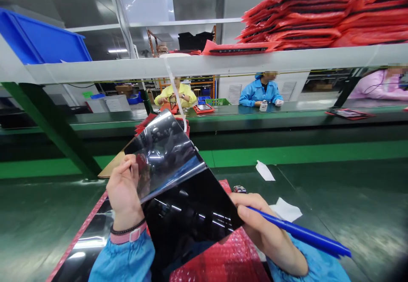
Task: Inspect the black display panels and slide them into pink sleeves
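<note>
My left hand (124, 184), with a pink strap at the wrist, pinches the edge of a clear protective film (159, 156). The film is curled back over the upper part of a glossy black glass panel (191, 209), which is tilted in the air. My right hand (258, 218) is closed on the panel's right corner, thumb on the near side. A blue pen-like tool (302, 233) also lies in that hand and points to the lower right. Beneath the panel is red bubble wrap (223, 260), partly hidden by it.
White scraps (264, 170) lie on the dark green bench (350, 197). Another dark panel (86, 248) with a red edge lies at lower left. A shelf (143, 71) overhead carries a blue bin (44, 39) and stacked red bubble bags (296, 18). Several people sit beyond the bench.
</note>
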The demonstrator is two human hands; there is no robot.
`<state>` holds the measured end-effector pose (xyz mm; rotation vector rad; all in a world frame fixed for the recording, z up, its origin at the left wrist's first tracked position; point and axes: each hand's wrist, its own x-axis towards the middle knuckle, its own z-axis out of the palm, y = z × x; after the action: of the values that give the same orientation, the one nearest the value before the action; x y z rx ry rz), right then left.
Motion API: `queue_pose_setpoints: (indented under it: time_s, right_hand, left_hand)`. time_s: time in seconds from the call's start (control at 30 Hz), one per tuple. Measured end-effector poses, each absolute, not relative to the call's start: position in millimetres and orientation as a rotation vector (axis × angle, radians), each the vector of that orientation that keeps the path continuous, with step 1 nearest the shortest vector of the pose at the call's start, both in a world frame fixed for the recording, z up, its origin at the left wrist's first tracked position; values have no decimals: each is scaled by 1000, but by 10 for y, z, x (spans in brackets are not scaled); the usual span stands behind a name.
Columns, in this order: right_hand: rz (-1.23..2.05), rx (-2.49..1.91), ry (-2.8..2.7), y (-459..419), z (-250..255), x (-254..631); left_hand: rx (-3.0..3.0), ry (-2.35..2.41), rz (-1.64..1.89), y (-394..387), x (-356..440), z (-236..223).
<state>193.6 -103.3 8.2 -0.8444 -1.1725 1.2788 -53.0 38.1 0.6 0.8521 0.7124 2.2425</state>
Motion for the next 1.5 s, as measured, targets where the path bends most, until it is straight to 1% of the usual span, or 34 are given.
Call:
queue_pose_setpoints:
  time_s: [0.1,0.17,0.33,0.47,0.53,0.73,0.8,0.93,1.03,1.1,1.2,1.27,1.33,1.5]
  right_hand:
    - [1155,-1061,-1261,-1008,34,1949]
    - [1108,-1124,-1290,-992,28,1935]
    - [1058,-1009,-1373,-940,78,1879]
    - [989,-918,-1508,-885,79,1863]
    - [1015,-906,-1549,-868,59,1845]
    - [1332,-765,-1363,-885,51,1751]
    - [1343,-751,-1361,-898,70,1735]
    - [1246,-723,-1428,-924,58,1748]
    - [1021,-804,-1568,-947,-40,1795]
    - [705,-859,-1696,-953,-130,1833]
    - [159,-772,-1862,-940,-220,1873]
    - [-73,-713,-1940,-925,-222,1882]
    - [-189,-708,-1977,-910,-193,1879]
    - [-316,-696,-1955,-870,-175,1862]
  left_hand:
    - [929,628,2164,279,-492,100]
    - [971,601,2081,199,-450,151]
    - [1055,535,1880,27,-303,204]
    - [1115,443,1787,-38,-222,181]
    - [1109,451,1777,-53,-217,160]
    - [1125,498,1836,-75,-268,135]
    - [1128,508,1844,-82,-270,140]
    - [1104,486,1869,-95,-260,151]
    - [1115,479,1941,-90,-270,147]
    - [1140,501,1977,-83,-281,143]
    - [1162,513,2023,-74,-287,139]
    - [1185,493,2013,-66,-288,128]
    - [1227,476,2039,-50,-295,103]
    - [1367,433,2208,-2,-329,14]
